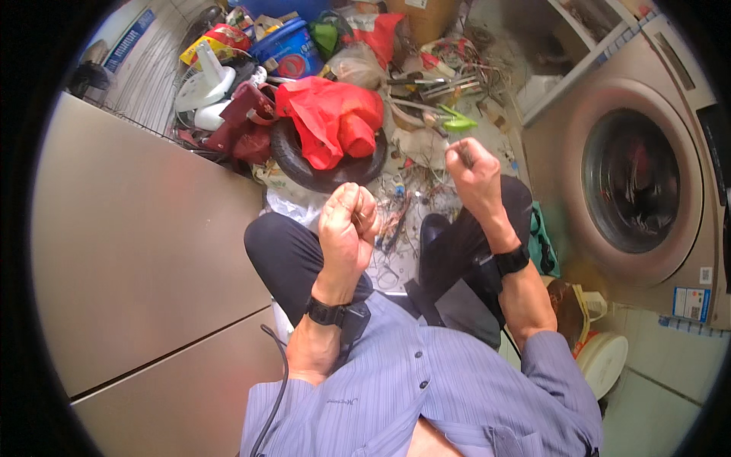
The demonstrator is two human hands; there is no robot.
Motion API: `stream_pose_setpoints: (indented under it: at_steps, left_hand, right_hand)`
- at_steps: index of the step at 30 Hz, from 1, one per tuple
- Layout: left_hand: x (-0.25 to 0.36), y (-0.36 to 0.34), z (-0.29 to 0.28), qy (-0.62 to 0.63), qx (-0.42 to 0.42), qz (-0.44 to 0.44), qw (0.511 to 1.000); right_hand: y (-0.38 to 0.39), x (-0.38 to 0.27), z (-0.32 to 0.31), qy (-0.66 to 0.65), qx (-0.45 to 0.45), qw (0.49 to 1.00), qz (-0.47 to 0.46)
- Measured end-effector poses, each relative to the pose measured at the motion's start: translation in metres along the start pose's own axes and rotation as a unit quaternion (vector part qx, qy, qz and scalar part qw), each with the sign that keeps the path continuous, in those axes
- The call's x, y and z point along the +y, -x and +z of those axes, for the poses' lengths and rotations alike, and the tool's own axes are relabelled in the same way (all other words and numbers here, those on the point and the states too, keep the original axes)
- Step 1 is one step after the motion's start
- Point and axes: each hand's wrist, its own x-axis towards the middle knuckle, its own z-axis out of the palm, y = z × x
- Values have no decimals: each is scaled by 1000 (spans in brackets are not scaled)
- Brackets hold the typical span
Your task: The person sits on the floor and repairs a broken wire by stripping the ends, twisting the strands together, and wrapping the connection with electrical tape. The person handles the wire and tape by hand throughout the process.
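Both my hands are raised above my knees, apart from each other. My left hand [349, 225] is closed, its fingers curled in and pressed together; anything inside them is too small or too hidden to name. My right hand [478, 179] is closed too, thumb against the bent fingers, and I cannot make out what it holds. Just beyond the right hand lies a bright green plastic piece [458, 120]. Past my left hand, a red plastic bag [329, 114] lies on a black tyre [324, 177]. Bits of wire and scrap [396, 206] litter the floor between my hands.
A front-loading washing machine [697, 217] stands at the right, with a white-lidded bucket [603, 364] near it. Large metallic panels [145, 244] close off the left. Farther back are a blue bucket [288, 52], a white fan-like base [204, 87] and a heap of tools and scrap.
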Motion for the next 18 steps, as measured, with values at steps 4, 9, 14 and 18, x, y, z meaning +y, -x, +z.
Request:
stream_pose_setpoints:
  at_steps: [4,9,14,18]
  left_hand:
    - [7,-6,-5,51,-64,-33,996]
    - [7,-11,-3,95,-88,-60,990]
    - [7,-11,4,51,-90,-50,993]
    - [6,-9,10,14,-103,-39,994]
  right_hand:
    - [4,-3,2,-76,-79,989,98]
    - [10,-16,10,-143,-190,960,148]
    - [19,-37,13,-190,-260,938,126]
    - [16,-46,18,-187,-286,934,107]
